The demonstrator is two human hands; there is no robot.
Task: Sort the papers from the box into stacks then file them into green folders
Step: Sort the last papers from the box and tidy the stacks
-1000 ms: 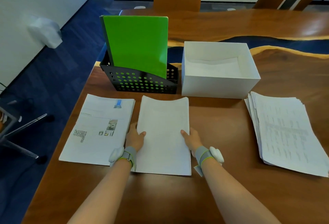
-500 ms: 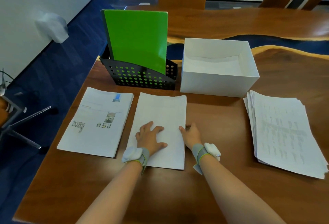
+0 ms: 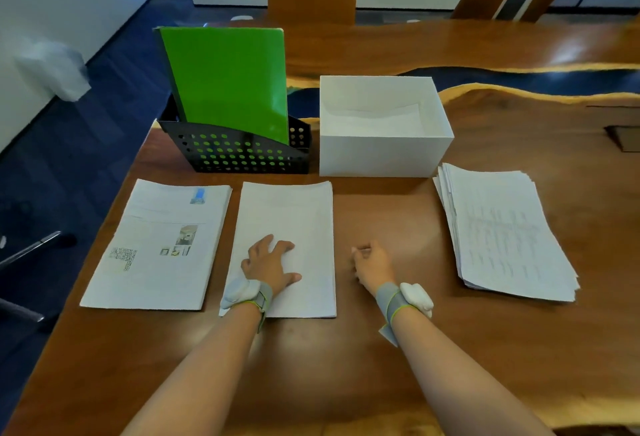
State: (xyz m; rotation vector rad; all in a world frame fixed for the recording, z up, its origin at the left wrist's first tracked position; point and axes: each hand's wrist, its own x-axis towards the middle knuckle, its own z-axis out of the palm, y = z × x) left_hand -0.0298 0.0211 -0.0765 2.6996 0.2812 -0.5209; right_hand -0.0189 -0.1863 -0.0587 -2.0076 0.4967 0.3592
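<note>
Found the left hand (image 3: 268,264) pressed flat, fingers spread, on the lower part of the plain white middle stack of paper (image 3: 294,213), just below centre frame. Found the right hand (image 3: 372,264) just to the right of that stack over bare wood, fingers half curled and gripping nothing. Hands apart, then, with only the left touching paper.

Noted the middle stack's long axis running from the bottom of the frame toward the top, its far short edge close to the upright bright green card folders (image 3: 228,82). Placed those above and slightly left of the left hand, standing in a black perforated file holder (image 3: 239,155) with broad faces to the camera. Judged the left hand nearer to them and the right freer to reach.

Counted two more piles: a neat stack printed with small pictures and a code square (image 3: 162,238) at lower left, and a looser, fanned stack of text sheets (image 3: 502,227) at right, well apart from both hands. Saw an open white rectangular box (image 3: 381,155) at upper centre beside the holder. Could not tell whether the pale shape in its bottom was paper.

Took the sorting as near done and the filing not yet begun.

Underneath, a glossy brown wooden table (image 3: 311,366) with a dark inlaid band — beyond it, dark blue carpet (image 3: 114,96) at upper left and pale walls.
</note>
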